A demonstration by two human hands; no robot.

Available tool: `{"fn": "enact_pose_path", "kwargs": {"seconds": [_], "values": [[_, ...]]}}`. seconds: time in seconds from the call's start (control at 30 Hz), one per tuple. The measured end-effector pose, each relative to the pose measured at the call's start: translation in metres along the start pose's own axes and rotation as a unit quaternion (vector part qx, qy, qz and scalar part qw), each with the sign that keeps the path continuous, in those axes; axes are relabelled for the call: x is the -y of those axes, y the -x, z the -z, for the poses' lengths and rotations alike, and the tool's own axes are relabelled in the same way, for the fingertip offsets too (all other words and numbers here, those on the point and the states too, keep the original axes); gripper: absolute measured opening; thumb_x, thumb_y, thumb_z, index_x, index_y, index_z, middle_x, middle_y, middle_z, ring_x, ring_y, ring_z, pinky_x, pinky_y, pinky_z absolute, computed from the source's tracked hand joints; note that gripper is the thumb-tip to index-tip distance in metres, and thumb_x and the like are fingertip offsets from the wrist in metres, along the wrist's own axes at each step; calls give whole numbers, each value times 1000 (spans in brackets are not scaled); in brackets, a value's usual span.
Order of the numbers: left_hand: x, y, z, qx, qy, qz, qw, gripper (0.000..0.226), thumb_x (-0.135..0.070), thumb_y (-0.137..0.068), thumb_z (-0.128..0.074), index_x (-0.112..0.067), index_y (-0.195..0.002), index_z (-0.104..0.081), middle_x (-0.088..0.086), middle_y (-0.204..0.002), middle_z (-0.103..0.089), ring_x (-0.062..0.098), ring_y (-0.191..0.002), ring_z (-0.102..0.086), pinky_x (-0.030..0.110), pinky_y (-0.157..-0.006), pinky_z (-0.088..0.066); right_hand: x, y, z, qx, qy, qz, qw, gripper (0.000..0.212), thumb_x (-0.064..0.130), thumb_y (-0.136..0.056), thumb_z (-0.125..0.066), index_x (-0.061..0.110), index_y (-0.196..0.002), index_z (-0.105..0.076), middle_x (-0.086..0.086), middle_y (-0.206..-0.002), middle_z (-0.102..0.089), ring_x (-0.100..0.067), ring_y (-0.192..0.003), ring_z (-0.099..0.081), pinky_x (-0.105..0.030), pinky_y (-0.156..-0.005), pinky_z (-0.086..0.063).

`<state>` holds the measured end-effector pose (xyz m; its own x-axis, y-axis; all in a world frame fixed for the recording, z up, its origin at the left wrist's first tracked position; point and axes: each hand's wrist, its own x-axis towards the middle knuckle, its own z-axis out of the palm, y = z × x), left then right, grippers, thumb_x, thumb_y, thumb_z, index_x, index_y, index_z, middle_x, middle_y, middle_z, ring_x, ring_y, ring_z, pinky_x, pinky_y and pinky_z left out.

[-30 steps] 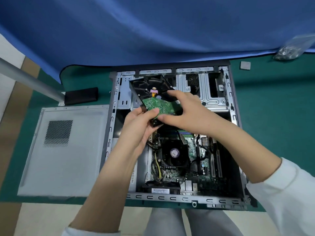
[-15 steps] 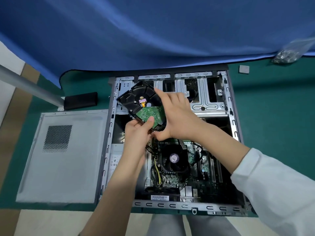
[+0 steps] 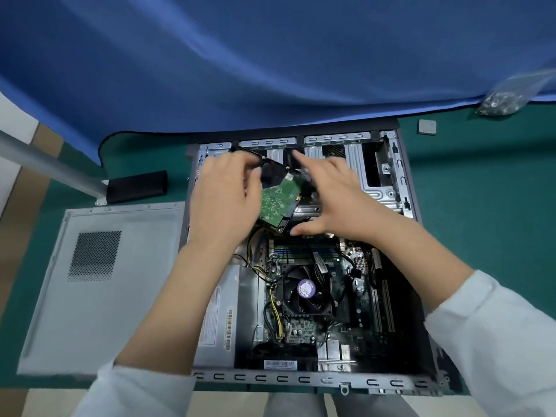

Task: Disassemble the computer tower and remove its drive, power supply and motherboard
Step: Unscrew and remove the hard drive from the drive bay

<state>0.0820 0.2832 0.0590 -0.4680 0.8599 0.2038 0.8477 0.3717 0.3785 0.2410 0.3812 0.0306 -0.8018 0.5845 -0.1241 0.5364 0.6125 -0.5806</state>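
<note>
The left hand (image 3: 224,200) grips the drive (image 3: 278,200) by its left edge, with the fingers curled round it. The right hand (image 3: 328,200) has straight, spread fingers and seems to touch the drive's right side; I cannot tell if it truly holds it. The drive is lifted and tilted above the top part of the computer tower (image 3: 406,188), with its green board facing up. It looks free of its metal bay (image 3: 373,176).

So the drive step looks almost done. I think it just needs to be put down on the desk (image 3: 481,206).

The side panel (image 3: 99,284) is already off and lies flat on the desk, just left of the tower.

A lot is left, though. The power supply (image 3: 222,320) sits inside, low on the left. The motherboard (image 3: 355,296) is in place too, with its fan (image 3: 305,288) and wires on it. Both must come out.

A small bag (image 3: 499,100) with what look like screws lies far right on the desk.
</note>
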Motion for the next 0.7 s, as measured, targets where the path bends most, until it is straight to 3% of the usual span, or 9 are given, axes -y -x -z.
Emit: {"fn": "enact_pose_path", "kwargs": {"seconds": [0.03,0.1,0.17,0.2,0.3,0.43,0.5,0.57,0.7], "values": [[-2,-8,-7,28,-2,-55,998,25,-27,-95,-47,-16,-112,-60,1,-110,-62,22,-107,-48,28,-90,-34,-7,6,1,-22,13,-24,999,111,58,-59,-77,24,-148,-20,-1,-137,-39,-13,-122,-23,-29,-96,-20],[-8,-18,-22,95,-14,-128,987,32,-31,-97,-43,-14,-122,-57,2,-122,-57,20,-120,-43,31,-105,-28,-22,18,0,-70,21,-59,996,71,49,-70,-74,23,-130,-46,3,-117,-50,-11,-107,-31,-24,-89,-25],[-12,-20,-37,128,-14,-155,979,35,-33,-98,-40,-15,-123,-57,0,-124,-56,18,-122,-40,32,-107,-27,-28,25,-2,-88,-32,-71,993,25,39,-80,-70,25,-97,-59,9,-92,-55,-10,-90,-44,-22,-76,-34],[-13,-20,-43,125,-10,-154,980,34,-33,-98,-40,-16,-121,-59,0,-120,-57,18,-120,-41,32,-106,-28,-29,27,-3,-90,-49,-73,992,15,35,-84,-67,24,-86,-58,10,-82,-56,-11,-82,-50,-22,-68,-35],[-15,-19,-57,67,1,-112,991,30,-30,-97,-43,-15,-115,-62,0,-111,-59,19,-113,-44,33,-103,-33,-25,22,-6,-124,-27,-81,989,8,27,-91,-59,21,-87,-57,10,-73,-58,-10,-66,-52,-21,-54,-33],[-23,-23,-65,46,-20,-68,996,28,-26,-99,-39,-14,-111,-61,2,-107,-57,21,-109,-43,30,-99,-31,-21,5,3,-89,-68,-117,987,14,24,-95,-53,19,-106,-59,8,-81,-65,-13,-72,-60,-26,-63,-45],[-21,-29,-68,57,-40,-78,995,30,-27,-101,-36,-13,-109,-61,4,-105,-56,22,-106,-42,30,-96,-31,-22,-2,8,-60,-115,-127,983,10,28,-95,-54,22,-97,-60,8,-74,-65,-12,-68,-62,-29,-65,-49],[-17,-38,-69,71,-59,-92,991,32,-31,-101,-34,-13,-105,-60,3,-103,-56,22,-103,-41,31,-92,-32,-23,-6,9,-55,-127,-129,982,13,32,-95,-53,24,-89,-61,8,-66,-62,-8,-60,-57,-26,-58,-44],[-15,-50,-73,85,-77,-94,989,30,-36,-101,-32,-17,-90,-51,1,-93,-52,21,-91,-37,32,-84,-29,-23,-11,3,-63,-83,-116,988,18,33,-97,-47,24,-87,-59,6,-72,-64,-12,-66,-58,-28,-62,-45]]}}
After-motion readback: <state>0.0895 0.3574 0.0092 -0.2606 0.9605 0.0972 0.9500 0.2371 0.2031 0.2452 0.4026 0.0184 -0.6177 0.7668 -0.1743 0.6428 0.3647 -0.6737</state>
